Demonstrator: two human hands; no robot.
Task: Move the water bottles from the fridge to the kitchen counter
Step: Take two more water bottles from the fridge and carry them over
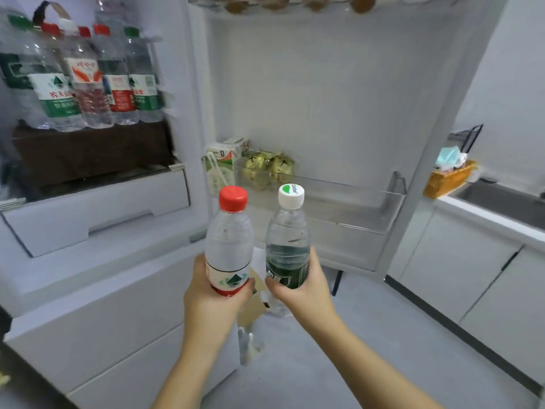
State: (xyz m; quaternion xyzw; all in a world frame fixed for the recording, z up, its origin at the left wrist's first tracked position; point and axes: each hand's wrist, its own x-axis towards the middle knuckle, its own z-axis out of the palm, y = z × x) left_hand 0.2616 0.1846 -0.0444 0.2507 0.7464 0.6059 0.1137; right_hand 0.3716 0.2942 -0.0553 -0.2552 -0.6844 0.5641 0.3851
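Observation:
My left hand [213, 293] grips a clear water bottle with a red cap [229, 240] by its lower half. Beside it, my right hand [300, 293] grips a water bottle with a white cap and dark green label [287, 240]. Both bottles stand upright, close together, in front of the open fridge. Several more water bottles [88, 81] with red, white and green caps stand in a row on the fridge shelf at the upper left. The kitchen counter [483, 215] runs along the right side.
The open fridge door [339, 98] faces me, and its door shelf [354, 199] holds a carton [219, 169] and gold-wrapped items [268, 169]. A woven basket [448, 180] sits beside the sink [507, 202]. White fridge drawers are lower left; grey floor lies below.

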